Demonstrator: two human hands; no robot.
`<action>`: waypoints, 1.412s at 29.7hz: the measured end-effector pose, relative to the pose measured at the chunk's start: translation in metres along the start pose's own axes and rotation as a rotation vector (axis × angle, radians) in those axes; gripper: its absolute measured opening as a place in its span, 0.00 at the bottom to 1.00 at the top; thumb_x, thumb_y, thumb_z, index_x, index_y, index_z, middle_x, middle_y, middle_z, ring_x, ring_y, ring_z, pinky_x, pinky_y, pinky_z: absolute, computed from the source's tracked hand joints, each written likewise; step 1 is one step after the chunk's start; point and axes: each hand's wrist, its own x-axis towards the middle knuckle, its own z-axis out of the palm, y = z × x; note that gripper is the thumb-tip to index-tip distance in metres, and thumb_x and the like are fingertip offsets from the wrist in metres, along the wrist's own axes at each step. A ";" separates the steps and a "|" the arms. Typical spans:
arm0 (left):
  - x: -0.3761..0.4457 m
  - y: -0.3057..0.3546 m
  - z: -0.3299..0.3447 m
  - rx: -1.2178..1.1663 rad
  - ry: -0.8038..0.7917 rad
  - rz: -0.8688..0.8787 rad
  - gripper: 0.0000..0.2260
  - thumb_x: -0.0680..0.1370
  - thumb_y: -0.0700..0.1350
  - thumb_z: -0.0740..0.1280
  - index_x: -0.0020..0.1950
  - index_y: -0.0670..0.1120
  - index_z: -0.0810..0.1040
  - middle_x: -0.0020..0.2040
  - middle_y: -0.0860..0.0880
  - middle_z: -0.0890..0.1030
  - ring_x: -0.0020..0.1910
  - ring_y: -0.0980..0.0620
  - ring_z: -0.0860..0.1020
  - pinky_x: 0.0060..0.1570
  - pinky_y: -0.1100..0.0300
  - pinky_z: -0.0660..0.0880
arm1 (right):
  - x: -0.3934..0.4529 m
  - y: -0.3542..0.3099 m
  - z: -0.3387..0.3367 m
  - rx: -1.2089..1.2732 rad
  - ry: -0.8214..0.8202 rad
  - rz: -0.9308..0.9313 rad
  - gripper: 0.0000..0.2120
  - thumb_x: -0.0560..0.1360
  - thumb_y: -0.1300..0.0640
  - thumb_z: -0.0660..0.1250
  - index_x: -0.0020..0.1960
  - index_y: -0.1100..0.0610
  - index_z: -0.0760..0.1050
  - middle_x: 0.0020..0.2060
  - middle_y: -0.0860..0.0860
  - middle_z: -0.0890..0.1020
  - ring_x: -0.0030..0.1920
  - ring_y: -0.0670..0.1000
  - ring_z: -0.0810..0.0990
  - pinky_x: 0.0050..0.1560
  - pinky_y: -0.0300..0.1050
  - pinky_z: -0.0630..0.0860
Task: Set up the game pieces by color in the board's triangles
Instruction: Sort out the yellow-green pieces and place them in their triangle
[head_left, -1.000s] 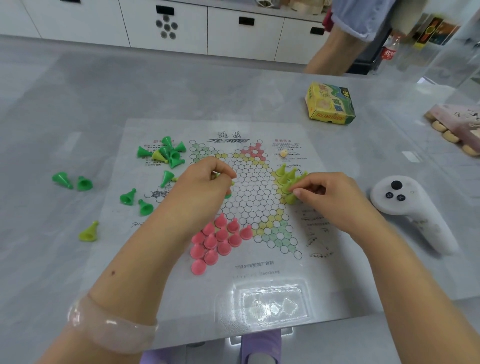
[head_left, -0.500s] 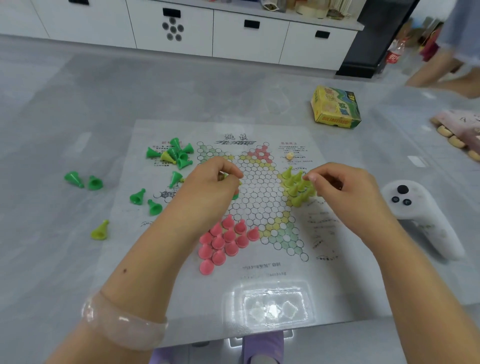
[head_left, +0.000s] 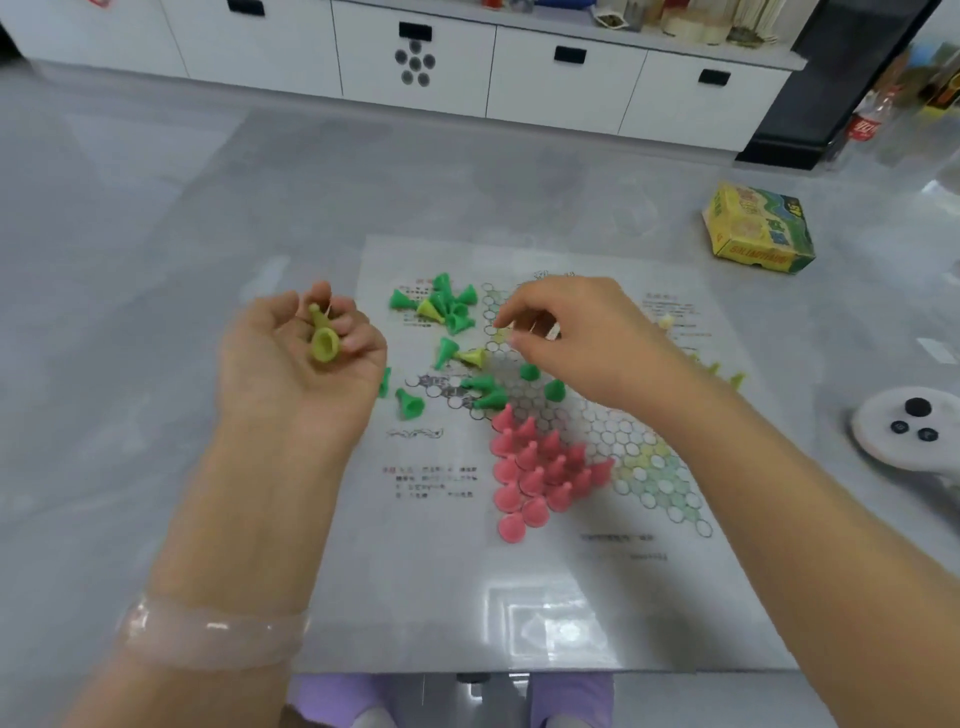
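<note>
The paper game board (head_left: 441, 571) lies flat on the grey table. Several pink cone pieces (head_left: 540, 467) fill its near triangle. A pile of green cones (head_left: 449, 306) lies at the board's upper left, with a yellow-green one (head_left: 428, 310) among them; more green cones (head_left: 485, 391) lie nearer the hexagon field. My left hand (head_left: 296, 358), palm up left of the board, holds a yellow-green cone (head_left: 324, 340). My right hand (head_left: 576, 338) hovers over the board, fingertips slightly apart and holding nothing, just right of a fallen yellow-green cone (head_left: 472, 357). Other yellow-green cones (head_left: 727, 371) peek out behind my right wrist.
A yellow-green game box (head_left: 758, 228) sits at the far right of the table. A white controller (head_left: 909, 426) lies right of the board. A bottle (head_left: 865, 122) and white cabinets (head_left: 415, 57) stand beyond the table.
My left hand left the board, moved left and turned palm up with a yellow-green cone. My right hand crossed from the right triangle toward the upper left. The view shifted left.
</note>
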 end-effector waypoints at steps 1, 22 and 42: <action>0.000 0.004 -0.004 -0.109 0.030 -0.027 0.12 0.78 0.41 0.53 0.37 0.41 0.70 0.27 0.46 0.71 0.22 0.54 0.68 0.22 0.69 0.65 | 0.011 -0.003 0.004 -0.049 -0.030 -0.016 0.08 0.75 0.58 0.65 0.53 0.54 0.78 0.44 0.49 0.80 0.46 0.47 0.77 0.48 0.39 0.73; -0.006 0.039 -0.055 2.221 0.005 0.400 0.17 0.72 0.63 0.62 0.45 0.49 0.67 0.37 0.53 0.71 0.39 0.50 0.71 0.35 0.57 0.64 | 0.070 -0.034 0.034 -0.326 -0.099 -0.027 0.11 0.76 0.60 0.60 0.58 0.56 0.71 0.44 0.54 0.78 0.41 0.55 0.77 0.40 0.45 0.73; -0.013 0.003 -0.015 0.253 -0.109 -0.287 0.12 0.78 0.41 0.53 0.45 0.37 0.74 0.35 0.43 0.76 0.31 0.52 0.73 0.27 0.65 0.76 | 0.000 -0.083 0.009 0.329 -0.097 -0.127 0.03 0.73 0.57 0.67 0.43 0.50 0.78 0.33 0.48 0.81 0.30 0.39 0.74 0.32 0.33 0.71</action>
